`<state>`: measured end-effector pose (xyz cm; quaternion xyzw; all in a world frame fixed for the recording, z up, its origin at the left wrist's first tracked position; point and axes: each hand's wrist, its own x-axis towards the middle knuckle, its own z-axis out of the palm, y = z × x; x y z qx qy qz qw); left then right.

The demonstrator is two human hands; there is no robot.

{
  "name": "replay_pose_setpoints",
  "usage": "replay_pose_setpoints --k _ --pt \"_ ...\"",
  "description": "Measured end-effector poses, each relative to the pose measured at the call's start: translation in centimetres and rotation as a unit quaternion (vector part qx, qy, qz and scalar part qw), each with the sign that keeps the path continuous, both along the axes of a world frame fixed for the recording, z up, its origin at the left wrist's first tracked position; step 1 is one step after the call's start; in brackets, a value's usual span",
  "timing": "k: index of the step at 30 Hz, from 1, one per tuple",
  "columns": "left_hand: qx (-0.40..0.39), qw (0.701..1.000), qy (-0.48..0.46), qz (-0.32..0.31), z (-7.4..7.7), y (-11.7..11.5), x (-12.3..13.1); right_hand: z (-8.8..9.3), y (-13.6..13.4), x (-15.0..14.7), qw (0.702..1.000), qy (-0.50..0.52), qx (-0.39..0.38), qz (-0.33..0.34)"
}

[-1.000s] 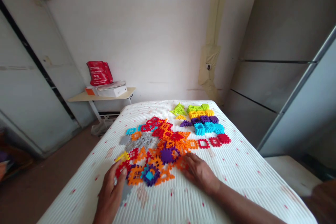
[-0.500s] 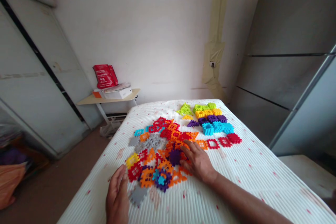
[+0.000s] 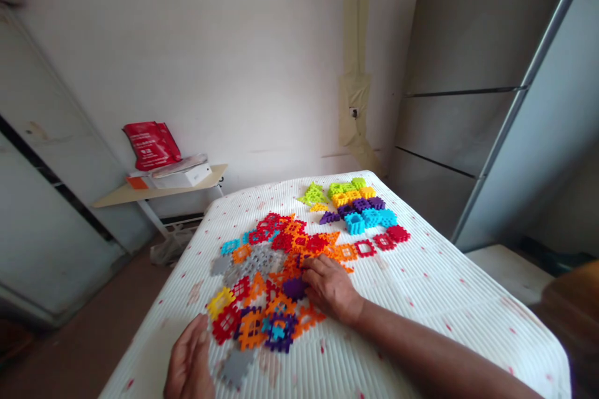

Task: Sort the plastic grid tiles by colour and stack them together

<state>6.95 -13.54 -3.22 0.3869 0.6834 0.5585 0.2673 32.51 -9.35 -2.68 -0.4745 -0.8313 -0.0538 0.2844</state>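
Note:
My right hand [image 3: 331, 288] is over the middle of a heap of plastic interlocking tiles. Its fingers are closed at the right edge of a solid purple square tile [image 3: 294, 288], which looks tilted among orange pieces. At the near left of the heap, my left hand [image 3: 188, 358] rests on the cloth, fingers loosely curved and nothing visible in them. Beside it lie a red window tile [image 3: 226, 323], a yellow frame tile [image 3: 221, 303] and a grey square tile [image 3: 236, 368]. A purple tile with a light-blue centre [image 3: 281, 330] sits at the near edge.
Farther back stand rows of sorted pieces: green [image 3: 341, 189], yellow [image 3: 346, 198], purple [image 3: 360, 206] and light blue [image 3: 371, 219]. Red frame tiles [image 3: 365, 248] extend to the right. The padded white cloth [image 3: 421, 324] covers the table; a fridge [image 3: 449, 118] is beyond its right side.
The view has turned slightly right, so everything appears shifted left. The purple tile went from lying flat to tilted, with my right fingers closing at its edge. My left hand stays beside the heap.

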Motion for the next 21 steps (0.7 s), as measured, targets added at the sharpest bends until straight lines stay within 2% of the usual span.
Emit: replay_pose_setpoints --k 6,8,10,12,15,17,19,21 --pt "-0.008 1.0 -0.014 0.0 0.1 0.2 -0.1 0.0 -0.4 -0.5 0.998 -0.003 0.015 0.059" --pt "-0.005 1.0 -0.023 -0.006 -0.2 0.3 -0.3 0.4 -0.5 -0.2 0.996 0.035 0.011 0.079" --pt "0.0 0.999 -0.034 -0.011 -0.6 0.4 -0.4 1.1 -0.6 0.6 0.989 0.119 -0.013 0.084" --pt "0.007 0.999 -0.047 -0.011 -1.0 0.4 -0.6 1.7 -0.6 2.2 0.966 0.239 -0.071 0.067" --pt "0.006 0.999 -0.051 -0.008 -0.8 0.3 -0.5 2.2 -0.4 5.6 0.889 0.418 -0.185 0.027" --pt "0.0 0.999 -0.036 -0.004 -0.4 0.2 -0.3 2.0 -0.5 8.1 0.846 0.485 -0.221 0.012" --pt "-0.007 1.0 -0.016 -0.001 -0.1 0.1 -0.2 1.8 -0.6 10.5 0.835 0.498 -0.234 0.003" --pt "-0.002 1.0 -0.009 0.002 -0.3 0.2 -0.3 1.6 -0.8 12.4 0.847 0.467 -0.255 0.002"
